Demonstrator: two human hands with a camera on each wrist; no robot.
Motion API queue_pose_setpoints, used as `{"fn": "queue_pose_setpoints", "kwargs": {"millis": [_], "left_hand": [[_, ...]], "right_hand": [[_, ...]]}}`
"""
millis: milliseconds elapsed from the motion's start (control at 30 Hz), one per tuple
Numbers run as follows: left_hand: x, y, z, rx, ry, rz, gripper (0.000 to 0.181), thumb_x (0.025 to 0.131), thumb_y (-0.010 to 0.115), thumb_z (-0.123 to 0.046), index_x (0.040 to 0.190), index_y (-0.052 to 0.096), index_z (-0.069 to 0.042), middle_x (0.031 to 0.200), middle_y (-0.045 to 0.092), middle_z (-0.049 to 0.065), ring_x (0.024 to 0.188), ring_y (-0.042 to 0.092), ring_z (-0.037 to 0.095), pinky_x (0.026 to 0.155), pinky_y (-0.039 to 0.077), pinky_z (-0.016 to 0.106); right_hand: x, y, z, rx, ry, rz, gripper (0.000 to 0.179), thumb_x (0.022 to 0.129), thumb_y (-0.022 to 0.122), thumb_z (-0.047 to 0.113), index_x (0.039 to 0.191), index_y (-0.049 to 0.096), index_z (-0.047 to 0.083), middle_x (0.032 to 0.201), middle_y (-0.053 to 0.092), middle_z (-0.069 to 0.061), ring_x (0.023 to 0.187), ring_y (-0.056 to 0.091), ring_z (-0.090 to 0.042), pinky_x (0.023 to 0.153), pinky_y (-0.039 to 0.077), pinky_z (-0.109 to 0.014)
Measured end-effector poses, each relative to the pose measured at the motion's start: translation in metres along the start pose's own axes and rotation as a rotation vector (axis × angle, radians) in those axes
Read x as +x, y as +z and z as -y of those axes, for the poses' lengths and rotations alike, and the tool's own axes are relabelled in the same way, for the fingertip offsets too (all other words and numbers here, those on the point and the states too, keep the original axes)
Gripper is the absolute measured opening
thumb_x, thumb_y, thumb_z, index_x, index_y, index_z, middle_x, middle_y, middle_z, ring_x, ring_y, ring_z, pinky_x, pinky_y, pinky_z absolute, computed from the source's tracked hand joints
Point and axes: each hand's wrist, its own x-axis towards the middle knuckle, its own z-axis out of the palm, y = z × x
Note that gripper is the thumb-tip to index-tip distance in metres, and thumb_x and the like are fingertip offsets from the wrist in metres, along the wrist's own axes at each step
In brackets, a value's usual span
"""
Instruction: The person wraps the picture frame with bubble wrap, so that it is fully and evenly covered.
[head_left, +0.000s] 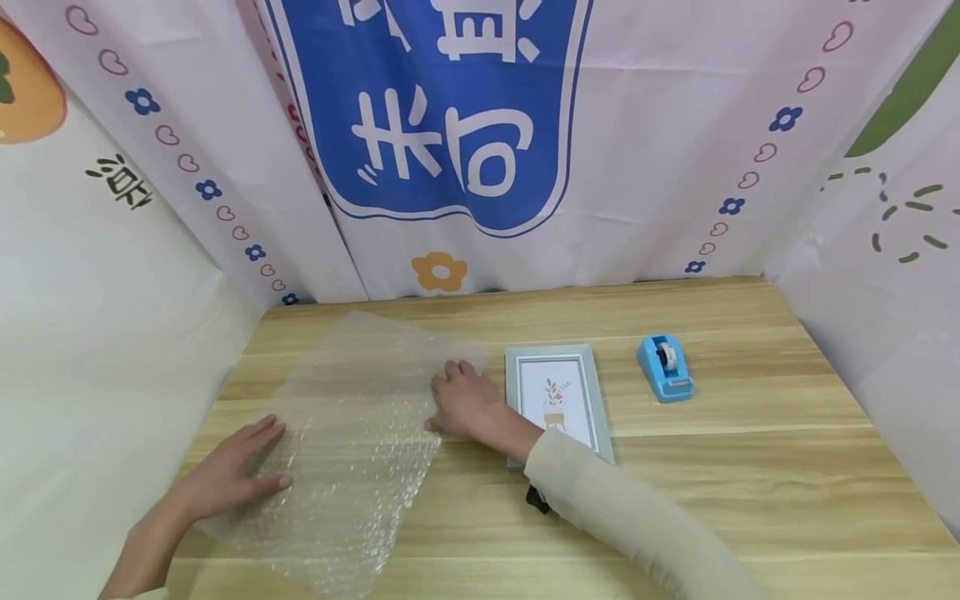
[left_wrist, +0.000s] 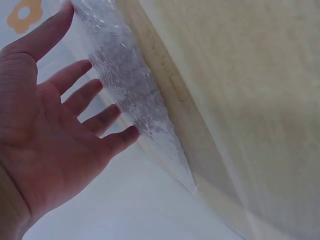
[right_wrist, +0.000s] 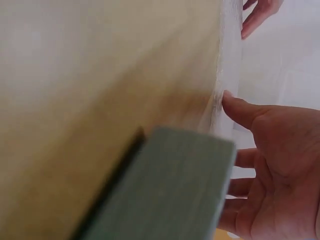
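Bubble wrap (head_left: 352, 450) lies spread cornerwise on the left of the desk (head_left: 750, 492). The left hand (head_left: 228, 475) rests at its left edge, fingers spread wide; the right hand (head_left: 463, 402) touches near its right corner, fingers loosely extended, with no pinch visible. Smoothing the sheet seems the step in hand. The next move probably calls for lifting the nearby face-up picture frame (head_left: 555, 387) onto it.
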Motion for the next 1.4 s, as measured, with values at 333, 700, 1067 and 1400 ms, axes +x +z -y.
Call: {"fn": "queue_pose_setpoints", "kwargs": {"millis": [333,700,1067,1400], "left_hand": [[0.014,-0.005,0.004,-0.012,0.059,0.005,0.086,0.082,0.092,-0.030,0.148,0.055,0.012,0.159,0.043,0.040,0.144,0.039,0.066,0.109,0.036,0.079],[0.018,-0.004,0.010,-0.023,0.073,-0.019,0.086,0.083,0.091,-0.028,0.150,0.054,0.009,0.160,0.043,0.039,0.144,0.039,0.066,0.115,0.033,0.077],[0.008,0.000,0.015,-0.067,0.089,-0.020,0.086,0.087,0.088,-0.028,0.155,0.049,0.008,0.163,0.037,0.039,0.145,0.033,0.069,0.111,-0.006,0.001],[0.009,-0.001,0.016,-0.042,0.115,-0.034,0.084,0.085,0.090,-0.027,0.152,0.053,0.007,0.161,0.042,0.039,0.141,0.039,0.070,0.103,-0.003,-0.006]], "right_hand": [[-0.019,0.009,0.006,-0.037,0.050,-0.038,0.077,0.096,0.072,0.064,0.148,0.062,0.008,0.148,0.059,-0.017,0.140,0.055,-0.032,0.102,0.061,-0.050],[-0.025,0.010,0.005,-0.076,0.031,-0.051,0.081,0.097,0.069,0.066,0.153,0.059,0.009,0.154,0.056,-0.018,0.144,0.054,-0.034,0.106,0.060,-0.046],[-0.027,0.010,0.005,-0.050,0.025,-0.046,0.080,0.095,0.071,0.066,0.152,0.060,0.010,0.157,0.054,-0.019,0.146,0.052,-0.035,0.103,0.062,-0.048],[-0.028,0.008,0.006,-0.063,0.026,-0.057,0.079,0.095,0.073,0.065,0.150,0.062,0.009,0.154,0.057,-0.018,0.143,0.054,-0.033,0.100,0.063,-0.046]]}}
